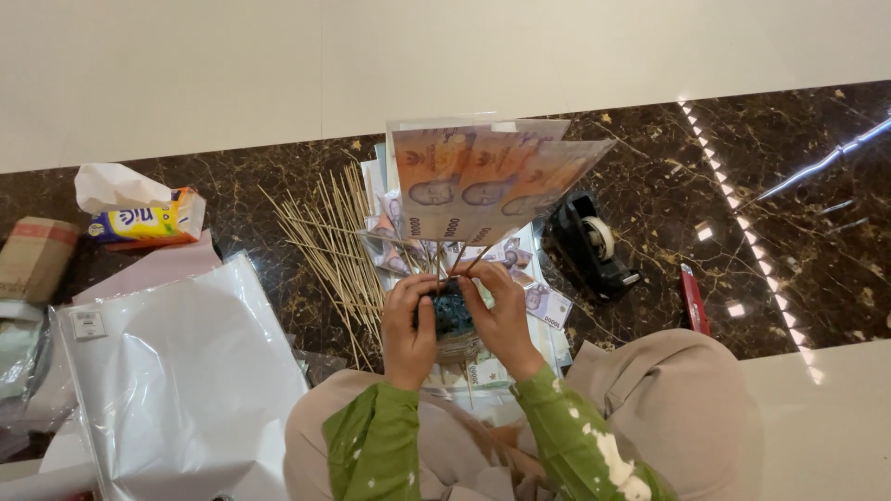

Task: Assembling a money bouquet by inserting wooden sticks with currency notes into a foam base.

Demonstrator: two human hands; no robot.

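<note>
Dark marble floor (pixel 650 195) spreads out past my knees. Nearest me, my left hand (pixel 408 325) and right hand (pixel 506 320) curl their fingers tight around a dark block (pixel 452 311), pinching the stick bases together. From it a fan of orange banknotes on sticks (pixel 487 181) rises upright. I judge a firm, even squeeze keeps the fan from splaying. Beyond lie loose bamboo skewers (pixel 329 237), a black tape dispenser (pixel 589 243) and a tissue box (pixel 144 221).

Banknote fan (pixel 483 181) above both hands, skewers (pixel 332 243) left, tape dispenser (pixel 590 243) right, loose banknotes (pixel 548 304) beneath.
</note>
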